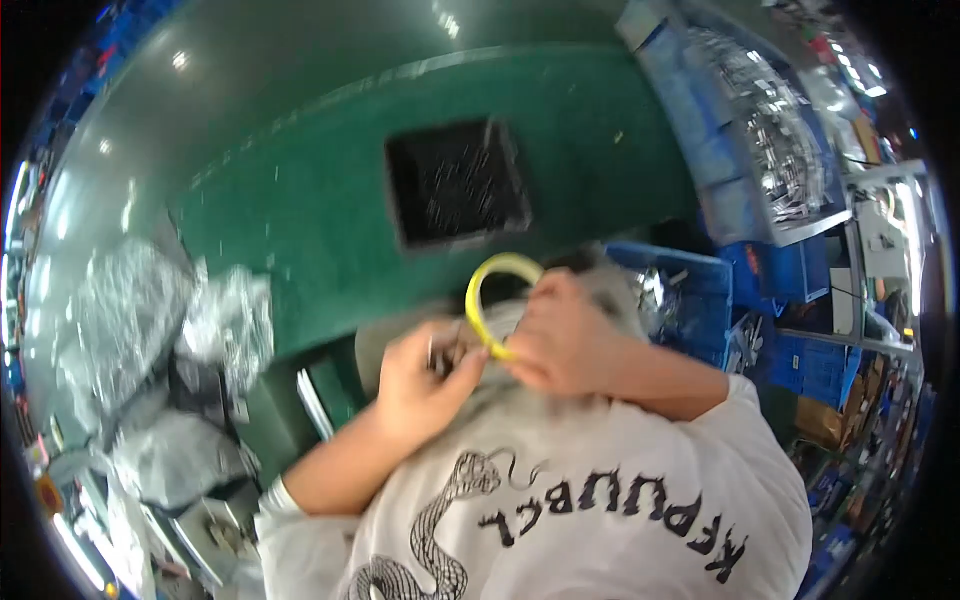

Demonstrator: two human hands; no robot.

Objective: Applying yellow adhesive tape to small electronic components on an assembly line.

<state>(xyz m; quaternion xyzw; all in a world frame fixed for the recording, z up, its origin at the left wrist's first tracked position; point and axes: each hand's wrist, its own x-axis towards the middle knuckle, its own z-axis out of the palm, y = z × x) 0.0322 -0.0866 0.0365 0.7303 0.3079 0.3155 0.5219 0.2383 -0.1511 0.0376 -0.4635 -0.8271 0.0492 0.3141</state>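
Observation:
In front of my body, my right hand (pixel 565 335) is closed on a yellow ring (pixel 476 300) that looks like a roll of tape. The ring stands tilted, its opening showing, and my fingers cover its right side. Close to the ring's lower edge is my left hand (pixel 415 375), thumb and fingers curled together. A small shiny bit shows at those fingers, too blurred to name. Whether the left thumb touches the ring I cannot tell. Beyond the hands, a black tray (pixel 400 190) with many thin, small pieces in it lies on the green table (pixel 310 220).
Clear plastic bags (pixel 130 310) are heaped at the left. A blue bin (pixel 690 270) with metal parts stands right of my hands. Farther right, a larger blue container (pixel 715 150) holds many shiny metal pieces. The table's near edge runs just beyond my hands.

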